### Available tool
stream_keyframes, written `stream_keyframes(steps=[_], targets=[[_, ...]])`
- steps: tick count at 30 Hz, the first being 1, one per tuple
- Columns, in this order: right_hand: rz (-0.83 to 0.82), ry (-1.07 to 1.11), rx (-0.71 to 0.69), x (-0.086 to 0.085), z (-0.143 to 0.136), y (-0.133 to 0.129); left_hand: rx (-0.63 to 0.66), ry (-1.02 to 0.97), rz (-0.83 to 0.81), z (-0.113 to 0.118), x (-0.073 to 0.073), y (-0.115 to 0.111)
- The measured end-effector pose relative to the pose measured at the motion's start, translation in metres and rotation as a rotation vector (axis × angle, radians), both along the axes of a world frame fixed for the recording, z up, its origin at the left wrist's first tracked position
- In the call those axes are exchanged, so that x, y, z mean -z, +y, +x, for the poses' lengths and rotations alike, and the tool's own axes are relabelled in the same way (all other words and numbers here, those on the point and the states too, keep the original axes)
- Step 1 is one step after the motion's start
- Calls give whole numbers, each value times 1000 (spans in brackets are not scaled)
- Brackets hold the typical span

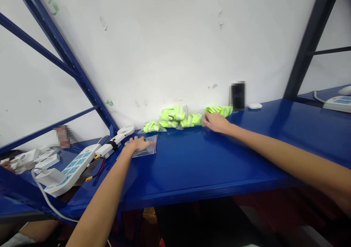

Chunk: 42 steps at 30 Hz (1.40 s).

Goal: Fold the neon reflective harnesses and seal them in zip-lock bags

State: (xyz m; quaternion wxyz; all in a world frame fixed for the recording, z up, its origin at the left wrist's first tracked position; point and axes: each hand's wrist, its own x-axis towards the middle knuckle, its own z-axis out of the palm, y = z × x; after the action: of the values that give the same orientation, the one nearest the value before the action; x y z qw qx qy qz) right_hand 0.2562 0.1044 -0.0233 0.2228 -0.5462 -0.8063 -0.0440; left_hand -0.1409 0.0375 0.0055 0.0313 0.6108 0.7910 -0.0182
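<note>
My left hand [137, 144] lies with fingers spread on a clear zip bag [149, 149] that has a red strip at its right edge. Farther right, my right hand [215, 122] reaches to the near left side of a loose neon-yellow reflective item [223, 111]; its fingers are bent, and whether they grip it is unclear. Between the hands, against the wall, sit several neon-yellow bundles [172, 114] in clear bags, one lying apart on the left [151, 126]. All rest on the blue table [175, 166].
A white handheld fan [126, 130], a power strip [74, 170] and a red-black cable [100, 169] lie at the left beside a blue metal frame [68, 60]. A dark blurred device [238, 96] and white case [255, 106] stand at the back right.
</note>
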Motion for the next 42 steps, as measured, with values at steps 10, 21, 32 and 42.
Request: stream_keyframes(steps=[10, 21, 32, 42], targets=[[23, 161, 69, -22, -34, -1, 421, -14, 632, 102, 14, 5], [-164, 344, 144, -44, -91, 54, 749, -150, 624, 108, 35, -5], [-435, 547, -613, -62, -86, -6, 708, -358, 912, 99, 28, -13], [-421, 813, -669, 20, -88, -75, 1005, -308, 758, 118, 31, -28]])
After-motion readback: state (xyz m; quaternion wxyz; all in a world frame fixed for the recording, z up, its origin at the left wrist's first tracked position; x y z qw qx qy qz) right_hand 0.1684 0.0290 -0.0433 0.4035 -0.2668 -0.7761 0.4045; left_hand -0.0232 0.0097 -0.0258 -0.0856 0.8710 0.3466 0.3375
